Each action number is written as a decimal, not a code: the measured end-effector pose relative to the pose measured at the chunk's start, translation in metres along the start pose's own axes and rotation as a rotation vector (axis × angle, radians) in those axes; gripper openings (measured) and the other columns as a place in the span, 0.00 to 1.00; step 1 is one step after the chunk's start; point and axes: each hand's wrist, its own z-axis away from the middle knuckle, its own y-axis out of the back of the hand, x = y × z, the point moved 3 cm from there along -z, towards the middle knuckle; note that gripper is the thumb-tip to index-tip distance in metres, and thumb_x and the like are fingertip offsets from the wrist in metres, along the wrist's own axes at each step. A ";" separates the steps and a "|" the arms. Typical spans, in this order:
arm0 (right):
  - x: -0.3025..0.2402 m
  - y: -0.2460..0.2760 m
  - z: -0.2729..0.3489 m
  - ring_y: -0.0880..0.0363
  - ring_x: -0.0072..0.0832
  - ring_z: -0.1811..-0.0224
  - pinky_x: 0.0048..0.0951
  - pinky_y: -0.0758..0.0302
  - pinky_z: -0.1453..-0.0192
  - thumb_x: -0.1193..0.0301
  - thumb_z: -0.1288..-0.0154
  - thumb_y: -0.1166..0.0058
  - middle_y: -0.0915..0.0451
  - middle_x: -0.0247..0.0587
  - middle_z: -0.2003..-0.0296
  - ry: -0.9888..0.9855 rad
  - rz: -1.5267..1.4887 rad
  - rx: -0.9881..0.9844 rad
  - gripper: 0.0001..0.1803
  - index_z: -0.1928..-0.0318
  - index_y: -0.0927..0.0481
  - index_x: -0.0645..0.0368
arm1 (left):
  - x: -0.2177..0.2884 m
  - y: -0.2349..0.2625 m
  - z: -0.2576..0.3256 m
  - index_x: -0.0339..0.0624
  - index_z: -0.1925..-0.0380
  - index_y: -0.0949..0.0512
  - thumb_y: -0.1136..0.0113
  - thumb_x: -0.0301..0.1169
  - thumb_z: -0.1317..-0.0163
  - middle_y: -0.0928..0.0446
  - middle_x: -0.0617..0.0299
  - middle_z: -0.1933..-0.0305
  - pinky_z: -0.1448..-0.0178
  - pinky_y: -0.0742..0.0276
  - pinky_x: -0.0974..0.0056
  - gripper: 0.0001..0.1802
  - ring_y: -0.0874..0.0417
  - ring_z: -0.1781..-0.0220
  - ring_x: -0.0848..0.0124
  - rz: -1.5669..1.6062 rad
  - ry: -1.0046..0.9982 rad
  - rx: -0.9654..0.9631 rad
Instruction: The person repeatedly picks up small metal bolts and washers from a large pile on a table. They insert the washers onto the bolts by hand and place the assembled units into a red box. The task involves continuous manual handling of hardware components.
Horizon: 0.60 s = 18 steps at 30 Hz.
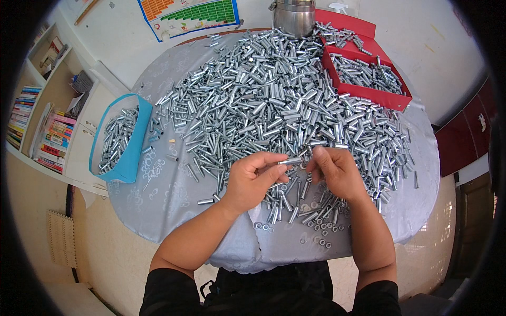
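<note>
My left hand (252, 180) pinches a shiny metal sleeve (291, 161) between thumb and fingers, the tube lying roughly level and pointing right. Close by on the right, my right hand (340, 174) has its thumb and fingers curled together; a small piece at its fingertips is too hard to make out against the metal behind. Both hands are over the near side of a large heap of silvery metal sleeves and bolts (258, 89). Below them, on the cloth near the table's front, lie loose nuts (323, 227) and some flat washers (307, 207).
A grey patterned cloth covers the round table (174, 210). At left stands a blue box (138, 142) holding metal pieces. An open red box (369, 95) of bolts and a steel pot (293, 18) stand at the back. Bookshelves (68, 131) are beyond the left edge.
</note>
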 end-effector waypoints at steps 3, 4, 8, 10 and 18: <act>-0.011 -0.012 -0.002 0.26 0.15 0.72 0.21 0.29 0.66 0.71 0.33 0.40 0.20 0.33 0.72 0.227 -0.262 0.156 0.09 0.60 0.20 0.65 | -0.002 0.000 -0.001 0.30 0.52 0.22 0.42 0.20 0.34 0.17 0.50 0.58 0.57 0.16 0.68 0.12 0.14 0.62 0.69 0.007 0.002 0.001; -0.010 -0.012 -0.002 0.26 0.15 0.71 0.20 0.29 0.66 0.71 0.34 0.40 0.20 0.33 0.72 0.211 -0.207 0.128 0.09 0.60 0.20 0.65 | -0.002 0.000 0.000 0.30 0.52 0.22 0.42 0.20 0.34 0.17 0.50 0.58 0.57 0.16 0.68 0.12 0.14 0.62 0.69 0.014 0.002 0.001; 0.000 -0.002 -0.001 0.25 0.16 0.71 0.20 0.28 0.66 0.70 0.33 0.40 0.21 0.33 0.73 0.094 -0.056 0.021 0.09 0.61 0.20 0.65 | -0.001 0.000 0.000 0.30 0.52 0.22 0.42 0.21 0.34 0.17 0.50 0.58 0.57 0.16 0.68 0.12 0.14 0.62 0.70 0.034 0.013 0.004; -0.003 -0.005 -0.002 0.25 0.16 0.71 0.20 0.28 0.66 0.70 0.33 0.41 0.21 0.32 0.74 0.095 -0.109 0.051 0.09 0.61 0.20 0.65 | -0.002 0.001 0.000 0.31 0.52 0.22 0.42 0.21 0.34 0.17 0.50 0.58 0.57 0.16 0.68 0.12 0.14 0.62 0.70 0.029 0.024 0.008; -0.003 -0.004 -0.002 0.24 0.17 0.72 0.20 0.27 0.66 0.68 0.31 0.43 0.21 0.32 0.76 0.054 -0.088 0.021 0.11 0.65 0.19 0.65 | -0.002 0.001 0.000 0.30 0.51 0.22 0.42 0.21 0.34 0.17 0.50 0.58 0.57 0.16 0.68 0.12 0.14 0.63 0.70 0.033 0.015 0.004</act>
